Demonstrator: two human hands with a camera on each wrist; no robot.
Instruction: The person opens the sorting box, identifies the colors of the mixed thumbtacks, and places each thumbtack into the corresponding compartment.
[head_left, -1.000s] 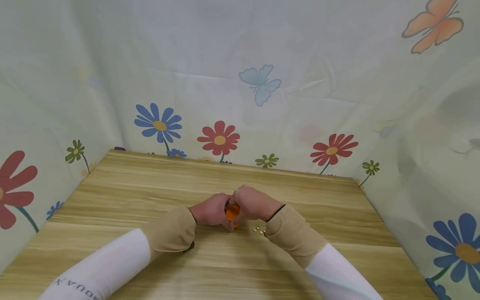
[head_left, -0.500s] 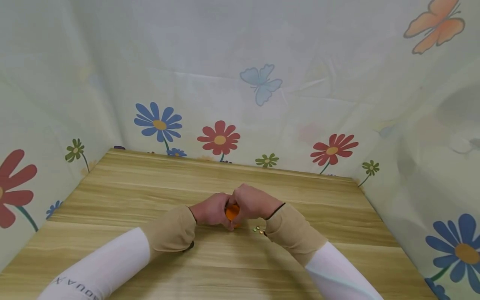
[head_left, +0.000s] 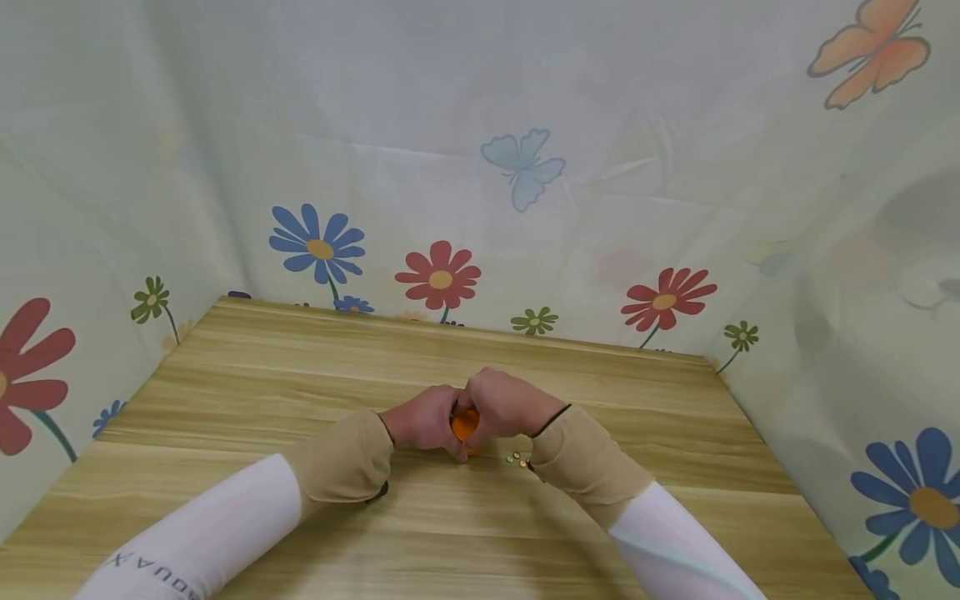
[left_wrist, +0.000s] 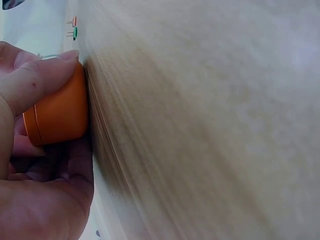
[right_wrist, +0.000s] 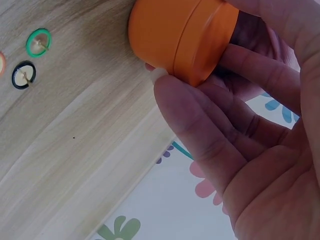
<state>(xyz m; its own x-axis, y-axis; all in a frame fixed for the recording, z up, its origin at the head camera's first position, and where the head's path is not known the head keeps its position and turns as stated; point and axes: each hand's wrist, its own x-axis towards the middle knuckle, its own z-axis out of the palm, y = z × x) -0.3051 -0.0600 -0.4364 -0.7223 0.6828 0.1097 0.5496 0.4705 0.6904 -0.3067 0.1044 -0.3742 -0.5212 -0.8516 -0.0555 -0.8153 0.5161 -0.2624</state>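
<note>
1. Your left hand (head_left: 429, 422) grips the orange container (head_left: 465, 423), its thumb laid along the side and its other fingers wrapped round from the far side.
2. Your right hand (head_left: 510, 404) holds the same container from the other side, its fingers (right_wrist: 185, 110) curved around the upper part, with one fingertip near the seam.
3. The container stands upright, low over the bench (head_left: 300, 342), around the middle of its width. Whether its base touches the wood, you cannot tell for certain.
4. The tightest spot is between your hands: they meet at the far side of the container, and its orange top shows in the gap between them.
5. Watch the small pins (right_wrist: 38, 42) on your right, near the container and just beside your right cuff (head_left: 588, 467) (the left wrist view shows prongs sticking up off the wood). One rim is green, one black, another orange.
6. Ahead of your hands, a wide stretch of wood runs to the far edge, where the flowered cloth (head_left: 600, 125) rises.
7. To either side, the left and right edges lie well apart from your hands, slanting outward toward you, with cloth beyond them too.
8. On your own side, the wood continues between your forearms past the bottom of the head view.
</note>
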